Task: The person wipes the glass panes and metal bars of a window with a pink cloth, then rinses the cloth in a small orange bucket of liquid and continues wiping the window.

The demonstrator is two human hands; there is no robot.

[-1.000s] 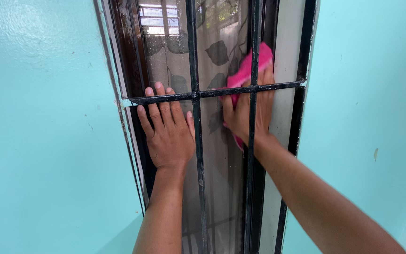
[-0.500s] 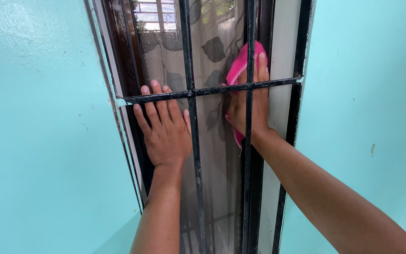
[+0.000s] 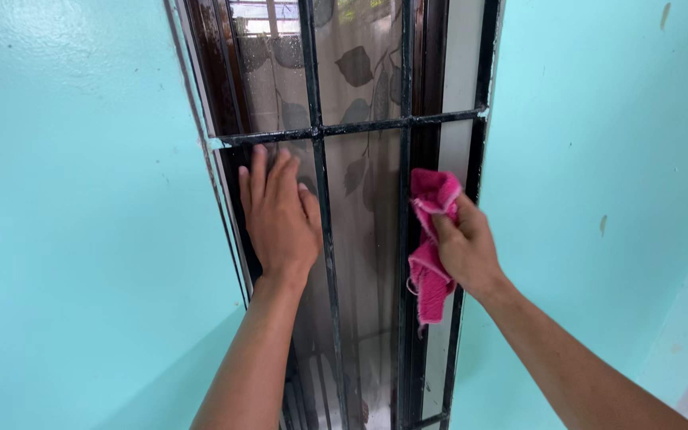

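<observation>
A narrow window pane (image 3: 364, 223) sits behind a black metal grille (image 3: 320, 239) of vertical bars and one crossbar. My left hand (image 3: 280, 219) lies flat on the glass, fingers spread, just under the crossbar and left of the middle bar. A pink cloth (image 3: 430, 239) is gripped by my right hand (image 3: 463, 247) in front of the right-hand bars. The cloth hangs down from the fist, outside the grille.
Turquoise painted walls (image 3: 81, 199) flank the window on both sides. A dark brown frame (image 3: 213, 72) runs up the left edge of the glass. Behind the pane hangs a curtain with a leaf pattern (image 3: 356, 68).
My right hand has pulled the pink cloth back out through the bars and down, from flat against the glass above the crossbar to a fist below it. The view has shifted slightly.
</observation>
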